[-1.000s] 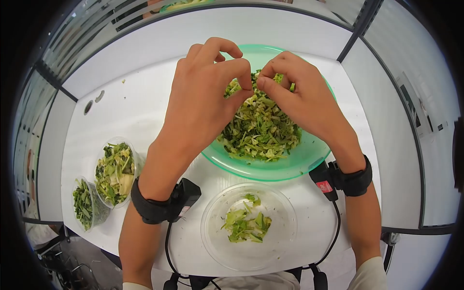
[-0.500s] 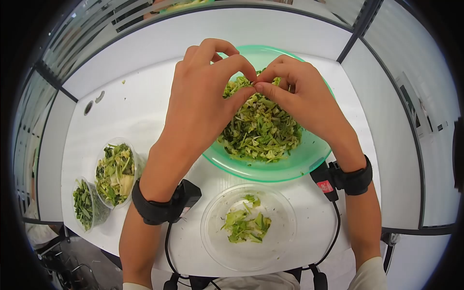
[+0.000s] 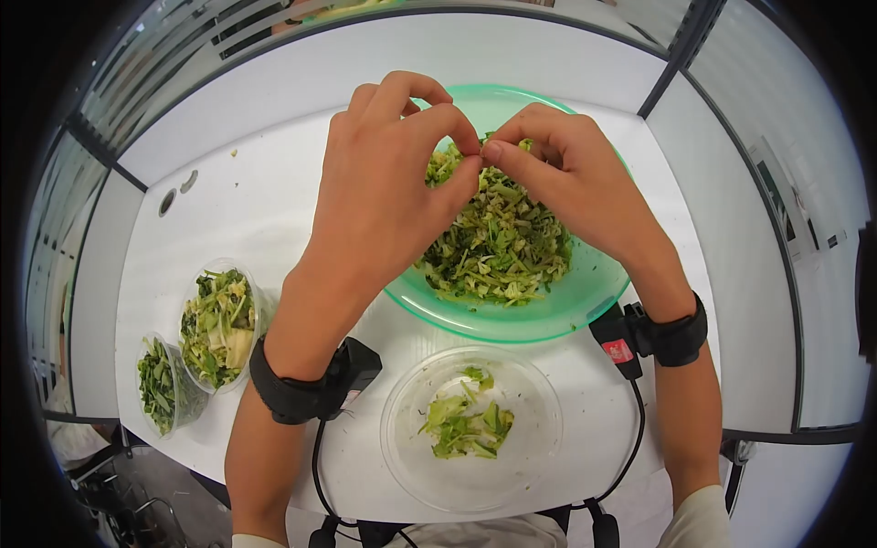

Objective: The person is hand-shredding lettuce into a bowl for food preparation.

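Observation:
A green translucent plate [image 3: 512,324] holds a heap of chopped leafy greens [image 3: 498,247]. Above the heap, my left hand [image 3: 379,173] pinches thumb and forefinger together; anything between them is too small to make out. Close against those fingertips, my right hand [image 3: 580,178] is also closed in a pinch, its contents hidden. Nearer the table's front edge stands a clear round container [image 3: 402,457] with a few loose pieces of greens [image 3: 466,425] in it.
At the left of the white table [image 3: 265,201] stand two clear tubs, one with mixed greens [image 3: 219,329] and a smaller one with darker leaves [image 3: 157,388]. Black cables run from both wrist devices to the front edge. White partitions enclose the table.
My fingertips were apart a second ago, then came together over the heap. Since then both hands have shifted only slightly, still pinched. The containers have not moved.

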